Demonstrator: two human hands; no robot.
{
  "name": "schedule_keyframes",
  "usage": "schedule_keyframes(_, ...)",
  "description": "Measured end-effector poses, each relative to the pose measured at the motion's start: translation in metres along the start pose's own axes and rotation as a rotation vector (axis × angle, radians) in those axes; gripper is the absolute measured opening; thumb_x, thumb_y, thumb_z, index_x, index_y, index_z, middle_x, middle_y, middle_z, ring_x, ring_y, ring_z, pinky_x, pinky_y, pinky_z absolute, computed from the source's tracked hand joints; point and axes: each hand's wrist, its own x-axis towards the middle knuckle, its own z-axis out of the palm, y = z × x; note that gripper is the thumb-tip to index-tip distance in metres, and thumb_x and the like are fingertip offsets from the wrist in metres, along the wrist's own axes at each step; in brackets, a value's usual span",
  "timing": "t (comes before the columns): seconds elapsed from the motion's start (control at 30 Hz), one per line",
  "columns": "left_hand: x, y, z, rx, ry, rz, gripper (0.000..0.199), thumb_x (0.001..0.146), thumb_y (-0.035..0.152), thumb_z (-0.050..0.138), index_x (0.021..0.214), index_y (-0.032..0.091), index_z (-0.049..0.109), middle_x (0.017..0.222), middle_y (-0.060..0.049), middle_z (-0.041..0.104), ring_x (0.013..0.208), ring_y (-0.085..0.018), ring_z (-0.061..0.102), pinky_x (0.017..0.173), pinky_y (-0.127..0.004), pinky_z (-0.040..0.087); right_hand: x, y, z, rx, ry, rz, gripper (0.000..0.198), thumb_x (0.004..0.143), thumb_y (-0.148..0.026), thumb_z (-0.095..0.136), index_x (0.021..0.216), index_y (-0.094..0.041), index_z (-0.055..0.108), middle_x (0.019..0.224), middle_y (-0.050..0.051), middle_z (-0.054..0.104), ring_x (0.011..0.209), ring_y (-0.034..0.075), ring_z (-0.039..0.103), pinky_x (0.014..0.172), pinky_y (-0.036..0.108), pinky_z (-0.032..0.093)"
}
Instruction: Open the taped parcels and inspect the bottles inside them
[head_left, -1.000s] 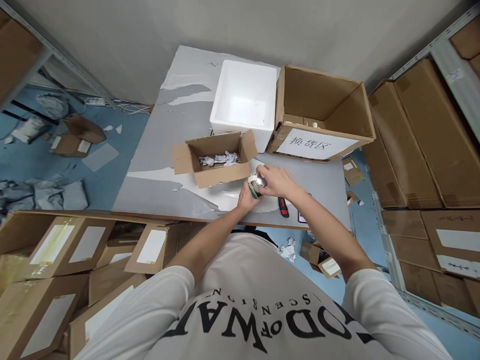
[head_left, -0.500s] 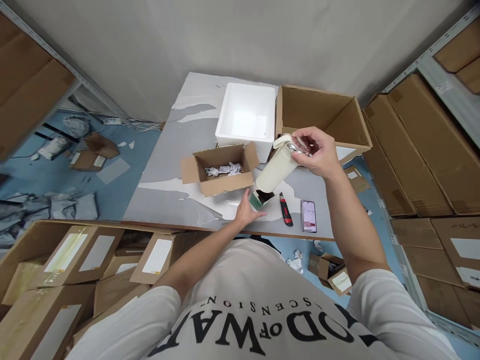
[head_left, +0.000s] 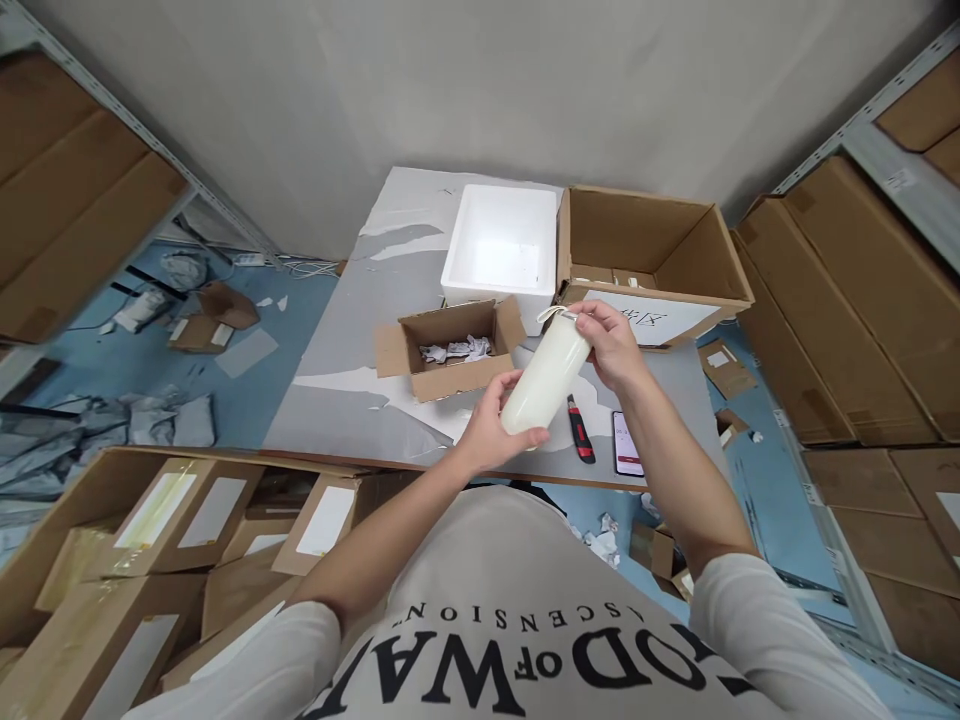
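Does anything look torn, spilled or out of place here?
Yes: the table covering looks torn, ragged pale patches breaking its gray surface. Crumpled paper lies loose on the floor, like stray litter. The bottle shows no visible damage.

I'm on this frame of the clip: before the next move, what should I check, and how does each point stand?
1. Lower end of the cream bottle supported: ok, the left hand cups it.
2. Top end of the bottle held: ok, the right hand grips it near the strap.
3. Bottle upright: not ok, it is tilted, top end toward the right hand.
4. Small carton open: ok, its side flaps are spread and crumpled paper lies inside.
5. Utility knife blade retracted: cannot tell, the tip is too small to judge.
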Motion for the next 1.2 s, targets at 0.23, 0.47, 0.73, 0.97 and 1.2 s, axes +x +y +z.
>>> schedule_keyframes(0.23,-0.014,-0.018,0.014,0.308,0.148,-0.137,0.078,0.052,0.042,0.084,0.119,0.025,0.049,0.123,-0.009,0.058,0.105,-0.028,0.060,0.089,-0.045,0.048,-0.017,0.021,0.004,-0.010,0.101,0.124,0.040,0.062,-0.053,0.075,0.082,-0.021,0.059,0.068,-0.003,0.055,0.053,0.008,0.043,0.042,0.018,0.030)
schedule_keyframes(0.47,-0.015,-0.030,0.015,-0.446,-0.014,-0.219,0.074,0.053,0.050,0.081,0.114,0.020,0.052,0.110,-0.010,0.065,0.103,-0.029,0.063,0.087,-0.042,0.050,-0.046,0.029,-0.003,0.206,-0.137,0.126,0.058,0.071,-0.064,0.063,0.120,-0.034,0.052,0.111,0.001,0.062,0.092,0.018,0.059,0.071,0.030,0.050)
schedule_keyframes(0.73,-0.025,-0.023,0.020,-0.908,-0.299,-0.439,0.074,0.062,0.055,0.067,0.124,0.017,0.054,0.119,-0.017,0.063,0.107,-0.037,0.062,0.086,-0.050,0.051,-0.059,0.040,0.011,0.303,-0.155,0.125,0.074,0.072,-0.061,0.065,0.136,-0.044,0.032,0.113,0.001,0.062,0.087,0.021,0.063,0.072,0.037,0.052)
schedule_keyframes(0.97,-0.023,-0.032,0.019,-0.740,-0.214,-0.455,0.071,0.063,0.058,0.070,0.119,0.017,0.056,0.121,-0.016,0.061,0.110,-0.037,0.059,0.087,-0.048,0.051,-0.057,0.045,0.008,0.249,-0.052,0.137,0.063,0.071,-0.056,0.068,0.126,-0.039,0.042,0.105,-0.001,0.064,0.082,0.018,0.063,0.070,0.033,0.054)
schedule_keyframes(1.2,-0.028,-0.038,0.016,-0.305,-0.013,-0.287,0.093,0.045,0.041,0.089,0.125,0.025,0.042,0.134,-0.014,0.044,0.108,-0.026,0.058,0.080,-0.038,0.054,-0.051,0.046,0.002,0.180,-0.007,0.131,0.067,0.071,-0.056,0.069,0.129,-0.038,0.040,0.104,0.000,0.063,0.077,0.017,0.062,0.062,0.029,0.053)
